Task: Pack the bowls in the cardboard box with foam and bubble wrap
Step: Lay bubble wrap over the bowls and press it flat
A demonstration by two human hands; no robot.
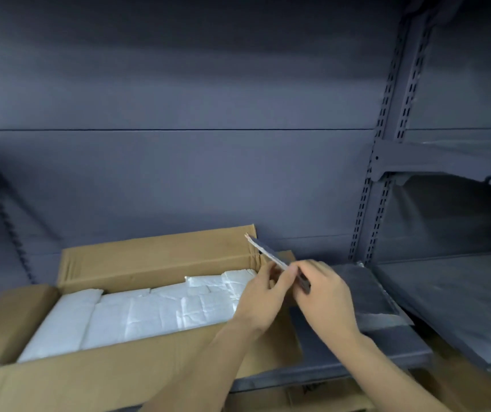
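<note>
An open cardboard box (pixel 161 260) sits on a grey shelf, its flaps folded out. White foam (pixel 155 313) covers its inside; no bowls show. Above the box's right end, my left hand (pixel 263 295) and my right hand (pixel 323 295) both grip a thin flat sheet (pixel 263 251), dark on one face and pale along its edge, held tilted with its far tip pointing up and left. The frame is blurred, so I cannot tell what the sheet is made of.
A flat dark grey pad (pixel 366 292) lies on the shelf (pixel 386 349) right of the box. A slotted metal upright (pixel 386 144) divides this bay from another shelf (pixel 461 292) at the right. More cardboard (pixel 297 396) shows below the shelf edge.
</note>
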